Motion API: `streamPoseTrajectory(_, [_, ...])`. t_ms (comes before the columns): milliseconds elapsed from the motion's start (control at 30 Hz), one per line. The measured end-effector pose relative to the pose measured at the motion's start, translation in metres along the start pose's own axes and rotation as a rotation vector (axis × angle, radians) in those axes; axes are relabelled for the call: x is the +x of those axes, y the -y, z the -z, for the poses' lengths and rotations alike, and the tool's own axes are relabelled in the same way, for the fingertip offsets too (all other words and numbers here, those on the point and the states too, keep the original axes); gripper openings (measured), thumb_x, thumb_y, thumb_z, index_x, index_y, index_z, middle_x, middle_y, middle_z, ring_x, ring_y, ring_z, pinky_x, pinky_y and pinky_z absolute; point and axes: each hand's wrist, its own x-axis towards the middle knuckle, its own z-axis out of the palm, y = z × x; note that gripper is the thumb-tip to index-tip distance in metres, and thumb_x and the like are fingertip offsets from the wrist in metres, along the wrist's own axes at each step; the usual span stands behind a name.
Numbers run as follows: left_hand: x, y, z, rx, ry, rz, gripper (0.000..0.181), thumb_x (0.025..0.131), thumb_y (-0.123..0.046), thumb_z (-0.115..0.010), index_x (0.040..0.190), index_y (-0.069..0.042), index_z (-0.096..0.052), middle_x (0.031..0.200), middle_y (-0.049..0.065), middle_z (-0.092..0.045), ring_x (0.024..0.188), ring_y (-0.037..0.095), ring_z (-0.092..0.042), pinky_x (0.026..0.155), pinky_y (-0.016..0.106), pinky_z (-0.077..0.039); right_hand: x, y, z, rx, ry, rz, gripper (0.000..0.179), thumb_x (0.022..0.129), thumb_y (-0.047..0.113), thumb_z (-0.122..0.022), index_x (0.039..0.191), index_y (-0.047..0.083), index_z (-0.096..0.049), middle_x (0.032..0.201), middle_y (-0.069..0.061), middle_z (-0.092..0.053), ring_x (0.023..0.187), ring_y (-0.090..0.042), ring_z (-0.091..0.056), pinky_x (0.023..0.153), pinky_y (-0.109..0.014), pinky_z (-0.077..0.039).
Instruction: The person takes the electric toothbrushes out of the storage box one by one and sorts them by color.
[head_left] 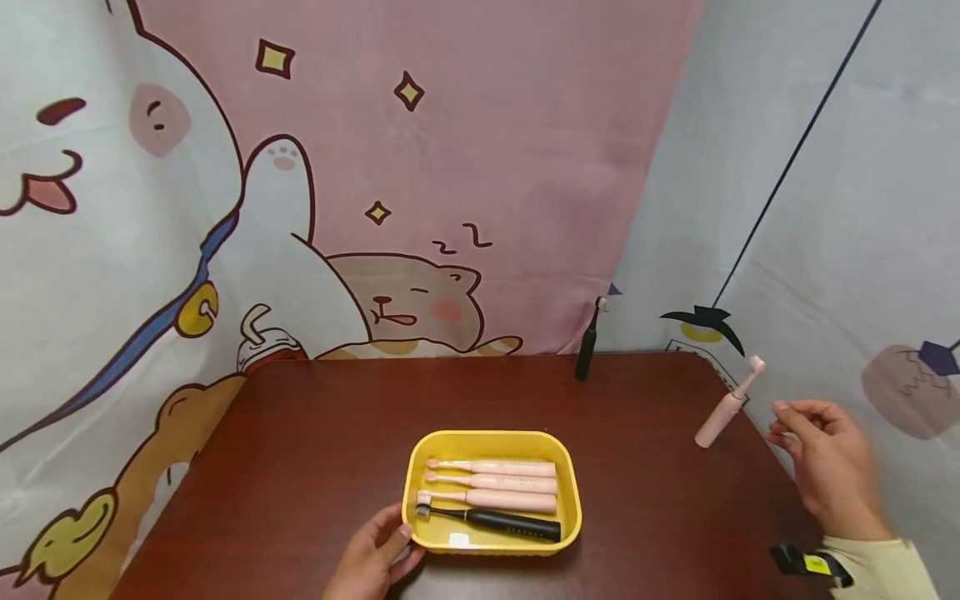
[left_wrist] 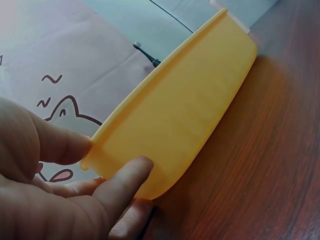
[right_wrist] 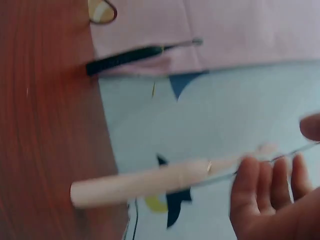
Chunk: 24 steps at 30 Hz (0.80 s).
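Note:
My left hand (head_left: 372, 550) holds the near left corner of a yellow plastic tray (head_left: 575, 508), thumb and fingers on its outer walls. In the left wrist view, fingertips touch the tray's rim and its side wall (left_wrist: 170, 105). Three pink electric toothbrushes (head_left: 517, 501) and a black one (head_left: 513, 523) lie side by side in the tray. A pink electric toothbrush (head_left: 722, 419) stands upright near the table's right edge. Beside it, my right hand (head_left: 836, 467) hovers with loosely bent fingers and nothing in them; a small gap separates it from that toothbrush in the head view.
A black electric toothbrush (head_left: 587, 354) stands upright at the table's far edge, by the cloth backdrop. The dark red-brown table (head_left: 322, 442) meets printed cloth walls (head_left: 525, 125) at the back and sides.

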Motion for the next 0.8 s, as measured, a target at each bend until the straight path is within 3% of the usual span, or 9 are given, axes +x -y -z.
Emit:
streamPoseTrajectory(133, [0.0,-0.001,0.001,0.001,-0.004,-0.003,0.061,0.104,-0.012,-0.05,0.149,0.014,-0.019,0.152,0.039,-0.022,0.126,0.029,-0.053,0.1,0.044,-0.053,-0.011,-0.003,-0.025,-0.043,0.319,-0.049,0.018,0.098,-0.01,-0.049,0.105,-0.002,-0.063,0.093,-0.008,-0.068,0.08,-0.018,-0.069,0.07,-0.03,-0.062])
streamPoseTrajectory(267, [-0.001,0.001,0.001,-0.008,0.002,-0.016,0.06,0.104,-0.011,-0.05,0.148,0.015,-0.02,0.151,0.039,-0.024,0.125,0.029,-0.053,0.1,0.045,-0.053,-0.019,-0.01,-0.05,-0.099,0.509,-0.104,0.022,0.1,-0.01,-0.043,0.113,-0.004,-0.06,0.101,-0.01,-0.07,0.092,-0.02,-0.072,0.079,-0.032,-0.062])
streamPoseTrajectory(600, [-0.003,-0.001,-0.001,-0.012,-0.015,-0.025,0.058,0.104,-0.007,-0.048,0.148,0.016,-0.019,0.149,0.04,-0.024,0.125,0.029,-0.052,0.1,0.044,-0.053,-0.029,-0.024,-0.108,-0.271,0.717,-0.197,0.028,0.102,-0.001,-0.047,0.128,-0.005,-0.055,0.121,-0.015,-0.067,0.11,-0.023,-0.068,0.094,-0.037,-0.057])
streamPoseTrajectory(800, [-0.002,0.002,0.0,-0.014,-0.001,-0.045,0.057,0.103,-0.008,-0.05,0.147,0.016,-0.022,0.148,0.039,-0.029,0.123,0.027,-0.054,0.099,0.043,-0.054,-0.037,-0.033,-0.134,-0.295,0.83,-0.271,0.033,0.101,0.001,-0.05,0.134,-0.006,-0.051,0.128,-0.019,-0.063,0.117,-0.027,-0.064,0.096,-0.039,-0.056])
